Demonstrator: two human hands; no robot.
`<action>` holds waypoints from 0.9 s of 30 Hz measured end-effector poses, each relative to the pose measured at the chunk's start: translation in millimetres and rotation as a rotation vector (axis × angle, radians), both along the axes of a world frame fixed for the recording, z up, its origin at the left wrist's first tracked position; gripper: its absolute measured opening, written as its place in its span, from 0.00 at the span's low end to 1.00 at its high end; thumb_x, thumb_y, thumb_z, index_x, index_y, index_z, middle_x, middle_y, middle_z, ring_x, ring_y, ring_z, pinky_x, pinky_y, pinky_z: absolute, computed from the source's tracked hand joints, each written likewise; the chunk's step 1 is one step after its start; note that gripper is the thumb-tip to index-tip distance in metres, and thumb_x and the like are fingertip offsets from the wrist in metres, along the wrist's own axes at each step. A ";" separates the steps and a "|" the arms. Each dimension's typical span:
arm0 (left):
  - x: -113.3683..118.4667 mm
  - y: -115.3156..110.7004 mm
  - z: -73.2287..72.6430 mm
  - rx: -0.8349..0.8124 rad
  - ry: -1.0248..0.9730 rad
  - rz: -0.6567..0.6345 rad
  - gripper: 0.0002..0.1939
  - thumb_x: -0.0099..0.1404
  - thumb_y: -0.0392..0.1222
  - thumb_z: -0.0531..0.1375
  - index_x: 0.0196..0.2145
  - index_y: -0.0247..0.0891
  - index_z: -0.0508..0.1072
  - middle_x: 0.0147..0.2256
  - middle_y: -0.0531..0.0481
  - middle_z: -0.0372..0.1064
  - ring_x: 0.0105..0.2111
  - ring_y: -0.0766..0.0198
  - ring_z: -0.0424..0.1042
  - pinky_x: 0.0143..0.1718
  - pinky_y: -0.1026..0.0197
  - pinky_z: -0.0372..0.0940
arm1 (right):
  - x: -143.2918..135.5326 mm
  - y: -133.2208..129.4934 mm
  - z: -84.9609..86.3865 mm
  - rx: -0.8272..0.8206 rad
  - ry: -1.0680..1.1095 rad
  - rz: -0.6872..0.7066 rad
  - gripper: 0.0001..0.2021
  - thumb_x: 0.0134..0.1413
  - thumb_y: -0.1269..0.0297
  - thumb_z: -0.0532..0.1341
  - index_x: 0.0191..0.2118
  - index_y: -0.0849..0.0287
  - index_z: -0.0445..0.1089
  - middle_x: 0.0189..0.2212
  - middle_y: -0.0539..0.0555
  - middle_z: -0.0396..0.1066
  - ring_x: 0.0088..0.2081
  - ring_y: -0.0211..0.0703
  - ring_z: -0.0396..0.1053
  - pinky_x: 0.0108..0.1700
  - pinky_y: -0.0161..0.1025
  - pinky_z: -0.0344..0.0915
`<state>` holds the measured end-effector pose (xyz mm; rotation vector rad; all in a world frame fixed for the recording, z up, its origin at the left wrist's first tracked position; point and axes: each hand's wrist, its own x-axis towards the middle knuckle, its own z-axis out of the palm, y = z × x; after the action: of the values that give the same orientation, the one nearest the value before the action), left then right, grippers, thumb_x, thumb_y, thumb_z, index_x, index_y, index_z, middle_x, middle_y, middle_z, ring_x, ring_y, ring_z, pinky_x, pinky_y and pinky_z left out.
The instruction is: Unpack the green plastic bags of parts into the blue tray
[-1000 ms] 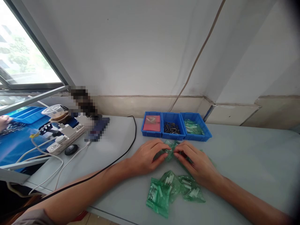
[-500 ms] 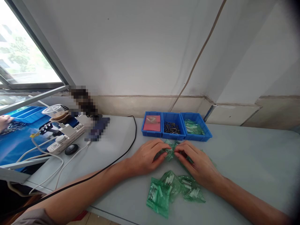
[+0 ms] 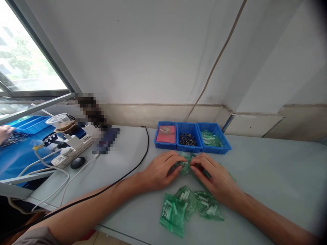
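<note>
Thumb and fingers of my left hand (image 3: 163, 170) pinch the left side of a green plastic bag (image 3: 186, 169), which has small shiny pieces inside. My right hand (image 3: 214, 175) grips the same bag from the right, its fingertips close to the left ones. More green plastic shows partly behind the right hand. Nearer to me lie several filled green bags (image 3: 173, 214) with silvery cylindrical parts visible through the film.
Behind my hands stand three blue bins: one with a red card (image 3: 165, 133), one with dark metal screws (image 3: 187, 139), one with green bags (image 3: 211, 138). A black cable (image 3: 127, 173) crosses my left forearm. At left are a power strip (image 3: 73, 153), a mouse-like black object (image 3: 78, 162) and a co-worker's hand (image 3: 5, 133).
</note>
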<state>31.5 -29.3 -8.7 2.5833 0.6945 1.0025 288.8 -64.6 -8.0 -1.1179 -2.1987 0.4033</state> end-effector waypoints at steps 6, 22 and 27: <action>0.4 -0.3 1.1 -0.011 -0.001 -0.005 0.13 0.80 0.40 0.54 0.57 0.38 0.70 0.50 0.41 0.76 0.50 0.55 0.76 0.54 0.52 0.72 | -0.8 0.9 -0.3 0.005 -0.002 0.001 0.06 0.77 0.65 0.54 0.50 0.51 0.67 0.44 0.55 0.74 0.39 0.45 0.78 0.37 0.40 0.74; 0.0 -0.6 0.7 -0.013 0.007 -0.012 0.13 0.80 0.40 0.55 0.57 0.38 0.70 0.50 0.41 0.76 0.51 0.54 0.76 0.54 0.52 0.72 | -1.2 1.4 0.4 -0.005 -0.004 0.010 0.06 0.77 0.65 0.54 0.49 0.50 0.67 0.44 0.54 0.74 0.38 0.44 0.77 0.37 0.40 0.74; 0.2 -0.7 1.5 -0.030 0.041 -0.005 0.13 0.80 0.41 0.54 0.58 0.38 0.69 0.51 0.41 0.75 0.52 0.54 0.75 0.56 0.52 0.71 | -2.2 0.0 1.7 -0.006 -0.007 0.005 0.06 0.76 0.66 0.54 0.49 0.50 0.67 0.44 0.54 0.73 0.37 0.43 0.77 0.36 0.40 0.73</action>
<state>31.8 -30.0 -7.2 2.5851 0.7072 0.9337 286.6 -64.5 -6.3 -1.1191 -2.2082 0.4091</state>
